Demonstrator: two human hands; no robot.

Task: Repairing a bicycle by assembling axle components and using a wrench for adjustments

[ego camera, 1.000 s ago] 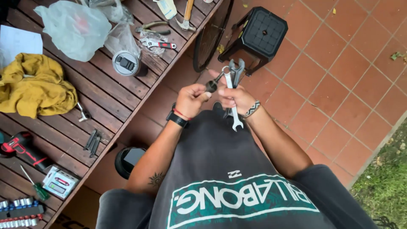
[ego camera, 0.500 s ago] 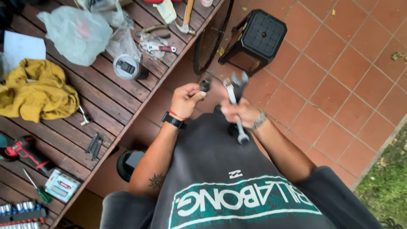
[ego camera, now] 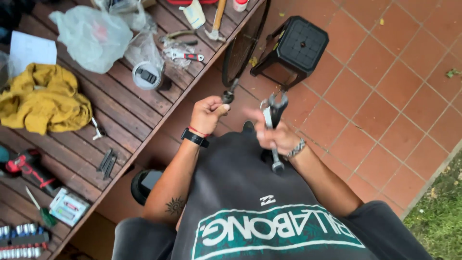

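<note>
My right hand [ego camera: 273,136] grips a bunch of silver spanners [ego camera: 273,113], their open jaws pointing up and one ring end hanging below the fist. My left hand [ego camera: 207,114] is closed around a small dark metal part [ego camera: 227,96] that sits at the bottom of a bicycle wheel [ego camera: 240,45]. The two hands are a short way apart, in front of my chest. A black watch and a red band are on my left wrist, and a beaded bracelet is on my right wrist.
A wooden bench [ego camera: 96,120] runs along the left with a yellow cloth [ego camera: 43,98], clear plastic bags [ego camera: 91,36], a hammer [ego camera: 215,21], a red-handled tool [ego camera: 29,166], hex keys [ego camera: 107,163] and a socket set [ego camera: 21,238]. A black plastic stool [ego camera: 296,48] stands on the red tiled floor.
The spanners have swung upright in my right hand and shifted right. My left hand stays closed on the small dark part, and the two hands have drawn slightly apart.
</note>
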